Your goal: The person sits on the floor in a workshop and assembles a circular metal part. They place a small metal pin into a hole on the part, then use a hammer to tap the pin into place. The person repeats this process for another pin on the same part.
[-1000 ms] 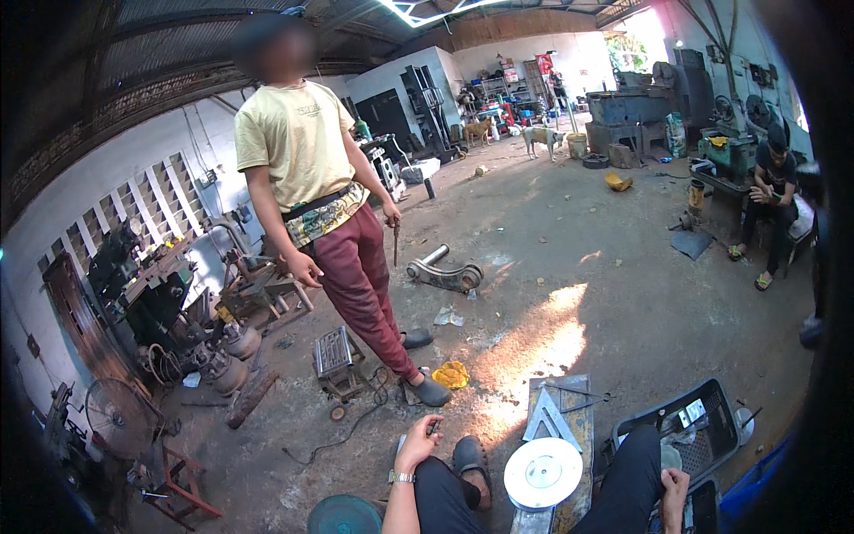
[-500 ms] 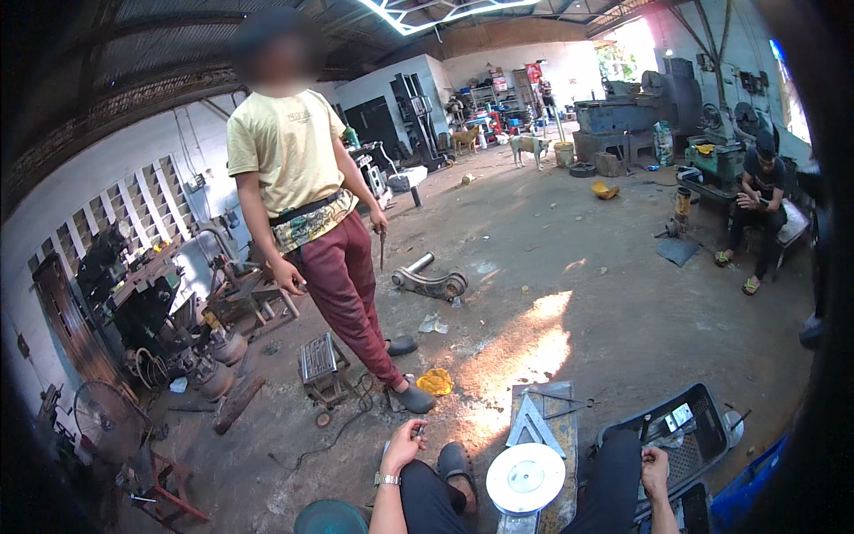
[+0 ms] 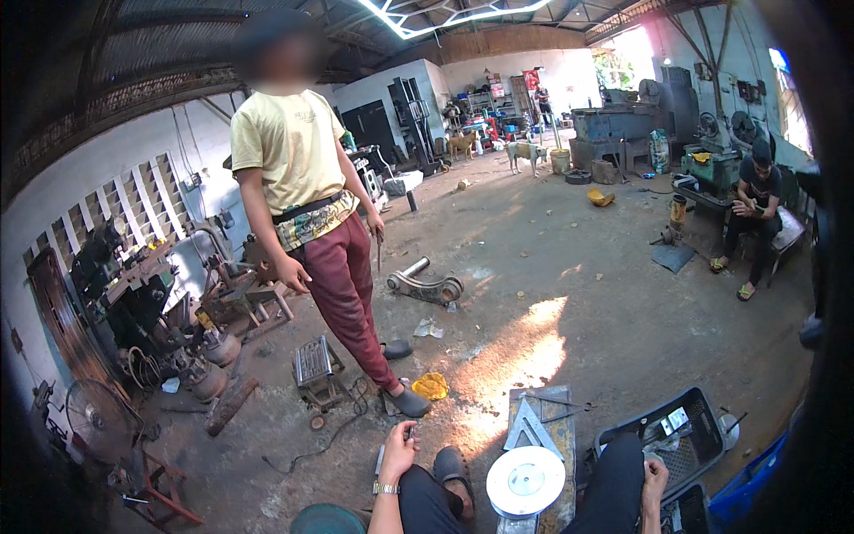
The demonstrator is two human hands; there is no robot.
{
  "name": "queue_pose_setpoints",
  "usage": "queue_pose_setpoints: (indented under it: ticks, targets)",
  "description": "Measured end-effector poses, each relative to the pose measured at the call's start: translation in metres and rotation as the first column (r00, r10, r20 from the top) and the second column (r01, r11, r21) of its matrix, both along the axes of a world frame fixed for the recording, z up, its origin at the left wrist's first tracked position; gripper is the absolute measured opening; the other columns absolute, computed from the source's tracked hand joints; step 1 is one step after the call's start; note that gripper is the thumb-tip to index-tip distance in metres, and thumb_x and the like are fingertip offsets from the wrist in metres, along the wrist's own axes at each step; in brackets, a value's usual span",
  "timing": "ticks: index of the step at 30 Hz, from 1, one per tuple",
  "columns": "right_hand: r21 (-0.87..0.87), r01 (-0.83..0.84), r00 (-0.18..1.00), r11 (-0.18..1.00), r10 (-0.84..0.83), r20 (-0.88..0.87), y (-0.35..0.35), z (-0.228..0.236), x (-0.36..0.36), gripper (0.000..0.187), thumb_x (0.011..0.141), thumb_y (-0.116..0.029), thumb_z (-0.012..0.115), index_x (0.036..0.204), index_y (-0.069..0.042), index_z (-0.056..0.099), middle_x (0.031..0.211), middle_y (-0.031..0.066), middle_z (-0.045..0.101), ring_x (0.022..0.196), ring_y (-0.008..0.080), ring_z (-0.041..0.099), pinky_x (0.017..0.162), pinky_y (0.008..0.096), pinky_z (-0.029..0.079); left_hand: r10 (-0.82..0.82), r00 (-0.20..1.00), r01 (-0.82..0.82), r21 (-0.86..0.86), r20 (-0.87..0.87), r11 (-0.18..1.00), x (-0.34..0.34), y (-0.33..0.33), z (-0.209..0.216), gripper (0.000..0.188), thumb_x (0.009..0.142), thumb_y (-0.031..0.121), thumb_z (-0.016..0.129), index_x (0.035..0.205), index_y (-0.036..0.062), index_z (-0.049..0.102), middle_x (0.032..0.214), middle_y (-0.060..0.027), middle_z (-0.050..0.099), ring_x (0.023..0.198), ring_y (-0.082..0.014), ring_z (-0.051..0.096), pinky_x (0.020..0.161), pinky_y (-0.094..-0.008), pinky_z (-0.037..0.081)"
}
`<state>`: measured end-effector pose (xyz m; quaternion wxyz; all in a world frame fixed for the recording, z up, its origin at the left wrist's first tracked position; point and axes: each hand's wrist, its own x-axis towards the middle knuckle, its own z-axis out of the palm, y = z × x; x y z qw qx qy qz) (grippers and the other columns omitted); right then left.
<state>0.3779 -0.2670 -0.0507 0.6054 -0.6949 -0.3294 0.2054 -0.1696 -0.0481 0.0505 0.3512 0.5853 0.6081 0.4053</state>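
Note:
My left hand [image 3: 398,452], with a metal watch at the wrist, rests by my left knee. Its fingers are closed around a small dark piece too small to name. By the outer side of my right knee, my right hand [image 3: 656,478] has its fingers curled in, and whatever they may hold is hidden. Between my legs a white round disc [image 3: 543,498] with a paler centre lies on a narrow worn board [image 3: 559,392]. Beyond the disc is a grey triangular set square [image 3: 525,416], and a thin dark compass-like tool [image 3: 569,406] lies across the board's far end.
A black plastic crate [image 3: 717,458] holding small items is at my right. A person [image 3: 298,178] stands ahead on the left, beside a small wheeled metal stand [image 3: 313,360] with a cord. A heavy metal arm [image 3: 431,287] lies on the floor. Another person [image 3: 756,200] sits at far right.
The view has shifted a little, so the surroundings sit slightly further left. My left hand has turned slightly, fingers still closed; my right hand stays by the knee.

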Motion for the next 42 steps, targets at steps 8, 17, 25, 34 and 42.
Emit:
queue_pose_setpoints:
  ticks: [8,17,25,34,42]
  targets:
    - [-0.062,-0.229,0.964,0.972,0.217,-0.157,-0.016,0.025,0.003,0.009,0.090,-0.002,0.064,0.085,0.004,0.069,0.073,0.0000,0.064,0.065,0.0080,0.057,0.062,0.0237,0.044,-0.017,0.997,0.007,0.136,0.076,0.991,0.001,-0.005,0.010,0.051,0.082,-0.018,0.064,0.128,0.0025,0.058,0.115,-0.0100,0.053,0.098,-0.0216,0.069,0.078,-0.0323,0.062]
    - [-0.090,-0.066,0.996,0.994,0.071,0.050,0.030,-0.026,0.023,0.010,0.088,0.002,0.068,0.088,-0.001,0.059,0.079,-0.0025,0.059,0.070,0.0047,0.056,0.062,0.0212,0.044,-0.044,0.975,0.011,0.152,0.219,0.988,-0.001,-0.001,0.003,0.061,0.078,-0.021,0.067,0.134,-0.0028,0.051,0.115,-0.0088,0.054,0.103,-0.0249,0.070,0.084,-0.0346,0.062]
    - [0.001,-0.037,0.977,0.999,0.037,-0.210,-0.006,0.012,-0.006,0.018,0.097,-0.014,0.064,0.084,-0.002,0.061,0.075,-0.0053,0.055,0.069,0.0043,0.050,0.061,0.0247,0.039,-0.007,0.977,-0.011,0.082,0.212,0.997,0.000,-0.008,0.008,0.060,0.078,-0.020,0.068,0.133,-0.0011,0.053,0.122,-0.0102,0.054,0.102,-0.0223,0.069,0.085,-0.0317,0.061]
    - [-0.062,-0.197,0.977,0.978,0.190,-0.099,-0.022,0.039,-0.006,0.024,0.094,-0.015,0.063,0.075,0.000,0.061,0.068,-0.0055,0.050,0.065,0.0055,0.044,0.058,0.0262,0.035,-0.012,0.997,0.022,0.127,-0.076,0.992,0.007,-0.010,0.015,0.061,0.069,-0.008,0.082,0.126,0.0024,0.062,0.109,-0.0078,0.060,0.086,-0.0161,0.067,0.074,-0.0302,0.058]
    - [0.033,-0.363,0.773,0.931,0.322,-0.546,-0.020,0.046,0.022,0.023,0.099,-0.017,0.058,0.089,0.002,0.064,0.069,0.0045,0.058,0.054,0.0125,0.049,0.050,0.0288,0.039,-0.033,0.980,0.054,0.104,-0.194,0.993,0.012,-0.015,0.021,0.062,0.065,-0.006,0.085,0.123,0.0038,0.065,0.105,-0.0082,0.061,0.082,-0.0165,0.066,0.073,-0.0300,0.057]
